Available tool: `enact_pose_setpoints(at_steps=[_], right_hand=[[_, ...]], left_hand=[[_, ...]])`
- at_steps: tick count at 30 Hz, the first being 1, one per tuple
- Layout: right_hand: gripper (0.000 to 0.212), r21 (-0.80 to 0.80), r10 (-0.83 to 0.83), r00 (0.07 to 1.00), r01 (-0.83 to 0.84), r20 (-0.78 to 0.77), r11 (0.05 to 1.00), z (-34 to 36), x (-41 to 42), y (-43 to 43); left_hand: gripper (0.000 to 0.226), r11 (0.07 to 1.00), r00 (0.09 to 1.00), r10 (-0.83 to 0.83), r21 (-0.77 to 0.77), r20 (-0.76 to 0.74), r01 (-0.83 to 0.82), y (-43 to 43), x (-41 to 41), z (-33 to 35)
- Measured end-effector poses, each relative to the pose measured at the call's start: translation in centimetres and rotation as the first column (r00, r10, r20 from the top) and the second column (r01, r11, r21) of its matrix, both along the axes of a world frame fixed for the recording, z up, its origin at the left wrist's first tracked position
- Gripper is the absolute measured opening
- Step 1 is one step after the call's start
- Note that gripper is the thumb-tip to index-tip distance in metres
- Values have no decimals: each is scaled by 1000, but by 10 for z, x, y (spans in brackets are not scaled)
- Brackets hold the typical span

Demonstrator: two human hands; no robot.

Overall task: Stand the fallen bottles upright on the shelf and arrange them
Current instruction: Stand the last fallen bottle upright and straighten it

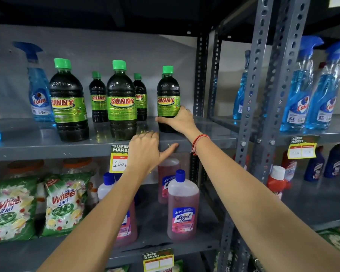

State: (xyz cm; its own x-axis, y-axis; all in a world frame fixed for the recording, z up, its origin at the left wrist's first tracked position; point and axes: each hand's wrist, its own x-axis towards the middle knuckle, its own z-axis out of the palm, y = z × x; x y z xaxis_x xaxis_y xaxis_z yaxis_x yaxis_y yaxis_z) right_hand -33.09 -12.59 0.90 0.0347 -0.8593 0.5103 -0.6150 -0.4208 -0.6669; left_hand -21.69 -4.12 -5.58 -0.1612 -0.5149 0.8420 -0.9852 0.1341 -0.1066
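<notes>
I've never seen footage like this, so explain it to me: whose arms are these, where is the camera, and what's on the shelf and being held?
There is no machine here. A person wears one camera on the head, so you see both bare arms reaching forward.

The grey metal shelf carries five dark bottles with green caps, all standing. The right hand is wrapped around the low part of the rightmost bottle. The left hand holds nothing; it rests on the shelf's front edge, partly covering a price tag.

A blue spray bottle stands at the left. On the shelf below are pink cleaner bottles and detergent bags.
</notes>
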Motion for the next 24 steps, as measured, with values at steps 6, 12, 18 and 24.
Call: enact_pose_setpoints(at_steps=[6, 12, 18, 24], right_hand=[[51, -13, 72, 996, -73, -54, 997, -2, -9, 19], [39, -84, 196, 981, -196, -9, 977, 0, -31, 44], [87, 117, 316, 931, -340, 181, 933, -2, -55, 43], [65, 209, 450, 891, -453, 67, 867, -2, -78, 41]], left_hand=[[72, 999, 1000, -19, 44, 16, 18, 1, 2, -2], [70, 991, 1000, -16, 133, -8, 17, 5, 0, 16], [69, 884, 931, -104, 397, -351, 248, 1, 4, 38], [68, 682, 732, -164, 460, -662, 569, -8, 13, 49]])
